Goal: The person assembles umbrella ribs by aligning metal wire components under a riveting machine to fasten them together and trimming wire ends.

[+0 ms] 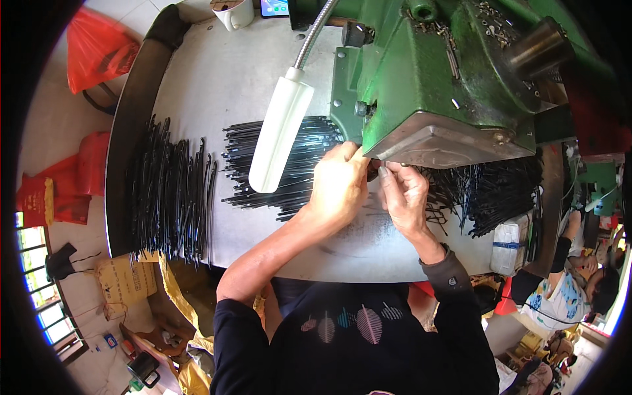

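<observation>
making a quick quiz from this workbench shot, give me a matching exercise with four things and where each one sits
Things:
1. white lamp head
2. green machine
3. white mug
4. red plastic bag

Places:
A. on the floor, beyond the table's far left corner
B. at the far edge of the table, next to a phone
C. on a bendy metal neck, over a fan of thin black rods
D. on the table's right part, just above both hands

Pairs: 1-C, 2-D, 3-B, 4-A
</observation>
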A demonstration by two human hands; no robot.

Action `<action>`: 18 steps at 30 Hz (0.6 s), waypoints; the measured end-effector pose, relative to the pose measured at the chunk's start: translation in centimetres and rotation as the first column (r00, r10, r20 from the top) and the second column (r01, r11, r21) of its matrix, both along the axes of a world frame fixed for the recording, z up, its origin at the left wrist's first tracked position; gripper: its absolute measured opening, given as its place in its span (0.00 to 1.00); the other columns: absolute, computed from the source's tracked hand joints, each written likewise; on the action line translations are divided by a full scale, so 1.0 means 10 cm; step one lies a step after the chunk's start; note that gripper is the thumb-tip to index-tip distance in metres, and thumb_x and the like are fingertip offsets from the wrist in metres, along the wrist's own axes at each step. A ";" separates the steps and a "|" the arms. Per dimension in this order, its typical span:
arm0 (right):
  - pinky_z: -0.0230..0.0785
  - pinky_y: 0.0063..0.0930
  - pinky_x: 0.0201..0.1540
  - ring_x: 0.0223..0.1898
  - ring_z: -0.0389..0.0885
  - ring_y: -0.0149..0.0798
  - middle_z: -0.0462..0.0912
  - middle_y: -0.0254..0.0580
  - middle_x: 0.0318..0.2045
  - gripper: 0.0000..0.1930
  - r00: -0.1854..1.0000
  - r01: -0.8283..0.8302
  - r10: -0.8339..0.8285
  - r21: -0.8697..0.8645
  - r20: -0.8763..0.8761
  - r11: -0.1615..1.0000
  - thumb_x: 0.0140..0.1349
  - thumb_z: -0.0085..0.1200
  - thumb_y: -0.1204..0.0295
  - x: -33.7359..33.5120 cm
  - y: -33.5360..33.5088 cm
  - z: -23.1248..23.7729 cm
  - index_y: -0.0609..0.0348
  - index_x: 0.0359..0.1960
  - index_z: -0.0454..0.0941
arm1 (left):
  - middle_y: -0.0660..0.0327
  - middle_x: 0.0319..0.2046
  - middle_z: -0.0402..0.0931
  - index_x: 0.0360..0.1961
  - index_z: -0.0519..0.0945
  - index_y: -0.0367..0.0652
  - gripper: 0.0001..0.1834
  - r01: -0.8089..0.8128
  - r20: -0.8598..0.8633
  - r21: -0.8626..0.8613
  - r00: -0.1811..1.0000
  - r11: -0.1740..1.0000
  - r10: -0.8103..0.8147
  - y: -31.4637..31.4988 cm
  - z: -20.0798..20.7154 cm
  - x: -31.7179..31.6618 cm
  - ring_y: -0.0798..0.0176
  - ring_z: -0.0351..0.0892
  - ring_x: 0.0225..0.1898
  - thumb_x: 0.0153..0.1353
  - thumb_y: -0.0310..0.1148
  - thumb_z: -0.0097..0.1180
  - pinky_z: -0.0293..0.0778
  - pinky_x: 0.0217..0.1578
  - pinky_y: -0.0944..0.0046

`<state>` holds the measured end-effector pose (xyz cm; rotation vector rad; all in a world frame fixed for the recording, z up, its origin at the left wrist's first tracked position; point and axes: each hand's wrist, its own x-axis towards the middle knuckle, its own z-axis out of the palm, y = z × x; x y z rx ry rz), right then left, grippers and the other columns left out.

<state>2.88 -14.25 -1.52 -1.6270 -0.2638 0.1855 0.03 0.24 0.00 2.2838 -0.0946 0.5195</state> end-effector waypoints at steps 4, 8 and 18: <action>0.54 0.14 0.17 0.15 0.64 0.16 0.72 0.24 0.13 0.03 1.000 -0.017 0.017 0.003 0.013 1.000 0.61 0.53 0.78 0.00 0.00 -0.01 0.66 0.33 0.78 | 0.54 0.25 0.70 0.32 0.76 0.38 0.10 -0.025 0.028 0.097 0.999 0.995 0.022 0.00 -0.01 0.01 0.51 0.73 0.26 0.45 0.23 0.56 0.69 0.28 0.54; 0.51 0.14 0.14 0.12 0.62 0.17 0.70 0.24 0.12 0.06 0.970 -0.044 0.074 0.131 -0.234 0.990 0.64 0.50 0.76 0.03 -0.01 0.03 0.65 0.33 0.79 | 0.58 0.26 0.70 0.32 0.76 0.38 0.12 0.052 0.075 0.484 0.992 0.873 -0.100 0.03 0.08 -0.06 0.57 0.73 0.27 0.44 0.29 0.57 0.67 0.28 0.59; 0.54 0.16 0.14 0.13 0.64 0.20 0.71 0.26 0.16 0.12 0.915 0.027 0.085 0.271 -0.394 0.962 0.69 0.46 0.68 0.01 0.07 0.09 0.63 0.33 0.78 | 0.49 0.29 0.74 0.39 0.71 0.33 0.15 0.162 -0.167 0.070 0.975 0.984 -0.148 -0.08 0.29 -0.13 0.46 0.79 0.28 0.46 0.23 0.53 0.76 0.28 0.57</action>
